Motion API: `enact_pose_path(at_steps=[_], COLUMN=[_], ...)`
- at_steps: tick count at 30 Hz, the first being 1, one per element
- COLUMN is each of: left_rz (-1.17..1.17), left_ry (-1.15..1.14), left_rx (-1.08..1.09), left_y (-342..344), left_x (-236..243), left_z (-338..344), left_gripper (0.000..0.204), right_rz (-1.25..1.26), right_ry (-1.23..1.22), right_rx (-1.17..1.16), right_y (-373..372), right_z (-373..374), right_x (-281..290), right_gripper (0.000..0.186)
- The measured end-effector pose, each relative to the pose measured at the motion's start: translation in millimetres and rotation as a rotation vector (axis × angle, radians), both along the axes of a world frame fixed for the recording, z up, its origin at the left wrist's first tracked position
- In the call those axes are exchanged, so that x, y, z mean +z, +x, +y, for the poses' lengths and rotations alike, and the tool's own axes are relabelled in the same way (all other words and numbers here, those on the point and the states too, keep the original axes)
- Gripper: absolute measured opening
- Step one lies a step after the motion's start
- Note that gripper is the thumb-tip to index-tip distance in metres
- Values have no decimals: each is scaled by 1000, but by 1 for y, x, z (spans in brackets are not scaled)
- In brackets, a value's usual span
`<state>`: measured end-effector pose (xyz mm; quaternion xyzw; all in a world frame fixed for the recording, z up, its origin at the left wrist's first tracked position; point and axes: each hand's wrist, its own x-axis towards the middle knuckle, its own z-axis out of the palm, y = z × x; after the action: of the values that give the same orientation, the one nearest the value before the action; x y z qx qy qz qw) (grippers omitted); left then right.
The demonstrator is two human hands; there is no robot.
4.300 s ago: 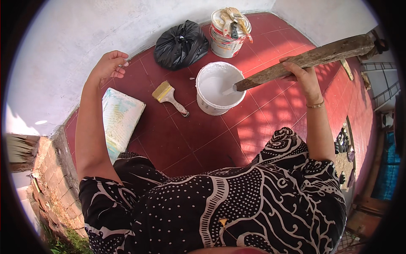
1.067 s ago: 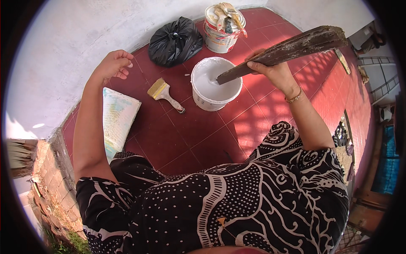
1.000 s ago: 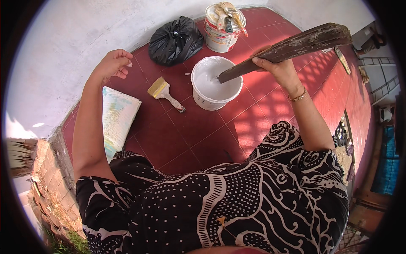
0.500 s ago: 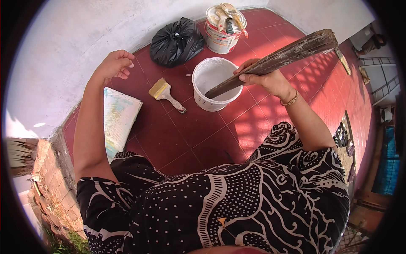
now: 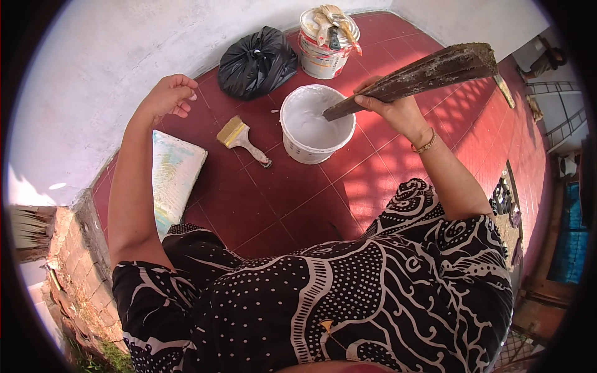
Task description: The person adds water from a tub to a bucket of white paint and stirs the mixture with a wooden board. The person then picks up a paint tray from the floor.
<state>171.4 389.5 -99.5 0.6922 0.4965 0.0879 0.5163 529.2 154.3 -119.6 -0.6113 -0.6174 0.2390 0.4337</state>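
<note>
My right hand (image 5: 400, 116) is wrapped around a long dark wooden stick (image 5: 429, 73), rough and broader at its upper end. The narrow end slants down into a white bucket (image 5: 317, 154). White paint (image 5: 309, 122) fills part of the bucket, and the stick's tip is close to its surface; I cannot tell whether it touches. My left hand (image 5: 171, 96) hangs in the air near the wall, its fingers loosely bent and apart, holding nothing. Between that hand and the bucket, a wide paintbrush (image 5: 237, 133) with yellowish bristles lies on the floor.
A tied black plastic bag (image 5: 257, 63) sits against the white wall (image 5: 124, 62). Beside it stands a lidded bucket (image 5: 323, 62) with used brushes (image 5: 336, 26) on top. A paint-smeared white tray-like piece (image 5: 178, 172) lies by my left forearm. Red tiles (image 5: 292, 193) cover the floor.
The stick's lower end has shifted right and slightly up inside the bucket, showing more paint. My right hand has tilted a little with it. My left hand stays put.
</note>
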Motion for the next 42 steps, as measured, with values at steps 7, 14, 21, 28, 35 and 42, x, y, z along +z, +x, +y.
enact_pose_path(at_steps=[7, 14, 21, 28, 35, 42], left_rz=[17, 10, 0, 5, 17, 2], left_ry=[0, -5, 6, 2, -8, -10], left_rx=[0, -17, -7, -16, -24, -30], left_y=[-1, 5, -5, -1, 1, 1], left_x=[-1, 5, -1, 4, 2, 4], left_z=[-1, -5, 0, -3, -2, -6], left_gripper=[23, 27, 24, 27, 28, 28], right_rz=[216, 277, 548, 752, 585, 573], right_ry=[-62, -154, -322, -108, 37, 139], right_rx=[-50, 26, -273, -272, -280, -205], right_y=[13, 3, 37, 80, 71, 66], right_z=[-2, -2, -13, -35, -51, -72], right_x=[5, -6, 12, 36, 64, 91], right_gripper=[13, 17, 19, 17, 18, 16])
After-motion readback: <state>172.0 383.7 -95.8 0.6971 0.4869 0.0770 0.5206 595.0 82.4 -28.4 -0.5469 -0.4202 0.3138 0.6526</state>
